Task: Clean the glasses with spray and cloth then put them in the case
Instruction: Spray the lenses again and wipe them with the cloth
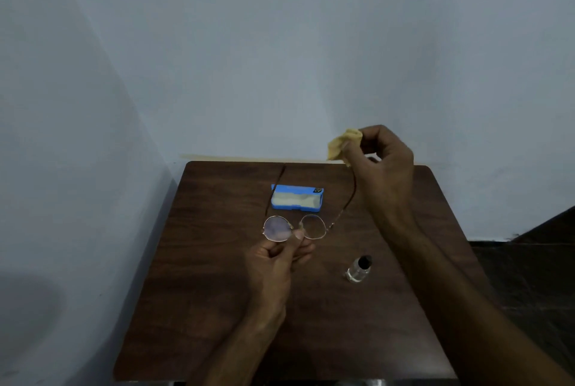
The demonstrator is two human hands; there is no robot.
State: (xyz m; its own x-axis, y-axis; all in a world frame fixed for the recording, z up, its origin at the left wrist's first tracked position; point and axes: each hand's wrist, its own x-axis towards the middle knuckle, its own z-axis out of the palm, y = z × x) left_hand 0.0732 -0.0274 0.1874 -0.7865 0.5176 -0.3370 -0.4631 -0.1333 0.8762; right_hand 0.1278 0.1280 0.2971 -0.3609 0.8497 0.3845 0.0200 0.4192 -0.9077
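Note:
Round thin-rimmed glasses (278,228) hang above the brown table (199,277), temples unfolded and pointing away from me. My left hand (280,261) pinches them at the bridge from below. My right hand (381,157) is raised over the table's far right edge, shut on a crumpled yellow cloth (340,143). An open blue case (297,197) with a pale lining lies behind the glasses. A small clear spray bottle (357,269) with a dark cap stands right of my left hand.
The table stands in a corner, with a pale wall (280,59) behind it and another to its left. Dark floor (529,277) shows to the right of the table.

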